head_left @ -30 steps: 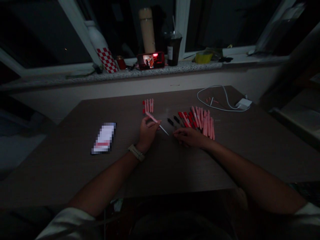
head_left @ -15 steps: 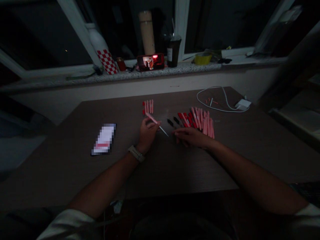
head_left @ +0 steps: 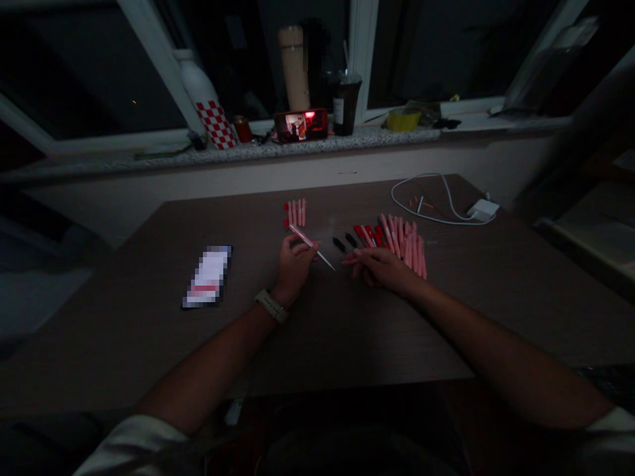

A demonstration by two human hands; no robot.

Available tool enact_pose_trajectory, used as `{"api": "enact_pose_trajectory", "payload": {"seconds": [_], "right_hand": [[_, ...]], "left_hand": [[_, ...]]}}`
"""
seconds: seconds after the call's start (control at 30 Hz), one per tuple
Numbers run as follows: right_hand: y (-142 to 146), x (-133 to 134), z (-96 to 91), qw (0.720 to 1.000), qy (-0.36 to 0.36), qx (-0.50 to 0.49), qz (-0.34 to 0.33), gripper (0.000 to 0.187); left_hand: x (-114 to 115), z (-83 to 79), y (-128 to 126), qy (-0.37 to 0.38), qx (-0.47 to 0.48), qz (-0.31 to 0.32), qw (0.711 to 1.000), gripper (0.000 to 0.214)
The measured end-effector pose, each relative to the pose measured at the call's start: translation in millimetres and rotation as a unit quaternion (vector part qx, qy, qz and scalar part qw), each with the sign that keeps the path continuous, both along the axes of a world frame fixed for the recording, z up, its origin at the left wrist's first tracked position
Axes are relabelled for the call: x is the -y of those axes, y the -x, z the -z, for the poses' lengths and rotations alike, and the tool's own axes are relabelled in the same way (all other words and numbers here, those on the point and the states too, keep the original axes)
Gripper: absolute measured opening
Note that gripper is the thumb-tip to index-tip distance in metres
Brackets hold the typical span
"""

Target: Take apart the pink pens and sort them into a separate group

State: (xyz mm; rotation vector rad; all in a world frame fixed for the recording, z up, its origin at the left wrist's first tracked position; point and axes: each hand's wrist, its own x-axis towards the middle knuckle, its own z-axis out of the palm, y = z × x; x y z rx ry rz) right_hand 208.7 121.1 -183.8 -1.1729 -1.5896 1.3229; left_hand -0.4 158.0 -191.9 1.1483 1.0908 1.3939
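My left hand (head_left: 294,264), a watch on its wrist, pinches a pink pen barrel (head_left: 303,236) with a thin white refill sticking out at its lower right end. Facing that end, my right hand (head_left: 378,266) has its fingers closed on a small pink pen piece (head_left: 350,260). The refill tip and this piece are a short way apart. Just beyond my right hand lie two black pieces (head_left: 338,244), several red pieces (head_left: 380,235) and a group of pink pen barrels (head_left: 414,248). Farther off, past my left hand, a short row of pink pens (head_left: 297,212) lies beside red pieces.
A phone (head_left: 207,276) lies left on the table. At the back right are a white charger (head_left: 483,209) with its looped cable and a few small pink and white bits (head_left: 420,203). Bottles, a propped phone (head_left: 301,125), a cup and yellow tape (head_left: 403,119) line the windowsill.
My right hand has shifted slightly, and the pink piece at its fingertips shows more plainly. My left hand holds the barrel and refill almost unmoved.
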Motion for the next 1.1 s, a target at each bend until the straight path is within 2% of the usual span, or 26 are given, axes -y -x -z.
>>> {"api": "enact_pose_trajectory", "payload": {"seconds": [0.3, 0.47, 0.7, 0.93, 1.1], "right_hand": [[-1.1, 5.5, -2.5, 0.990, -0.084, 0.114, 0.016, 0.037], [-1.4, 7.6, -2.4, 0.962, -0.162, 0.219, 0.032, 0.033], [2.5, 13.5, -6.1, 0.917, -0.223, 0.328, 0.041, 0.027], [1.4, 14.5, -5.3, 0.866, -0.239, 0.438, 0.006, 0.031], [1.2, 15.3, -6.6, 0.850, -0.231, 0.473, -0.009, 0.026]], "left_hand": [[-1.7, 2.5, 1.6, -0.007, -0.007, 0.009, 1.000, 0.049], [-1.4, 2.6, 1.3, -0.011, -0.009, 0.008, 1.000, 0.047], [-0.9, 1.0, 1.5, -0.007, -0.014, 0.013, 1.000, 0.047], [0.0, -0.7, 0.1, -0.005, -0.001, 0.013, 1.000, 0.047], [0.1, -0.2, 0.1, -0.007, -0.013, 0.016, 1.000, 0.047]]}}
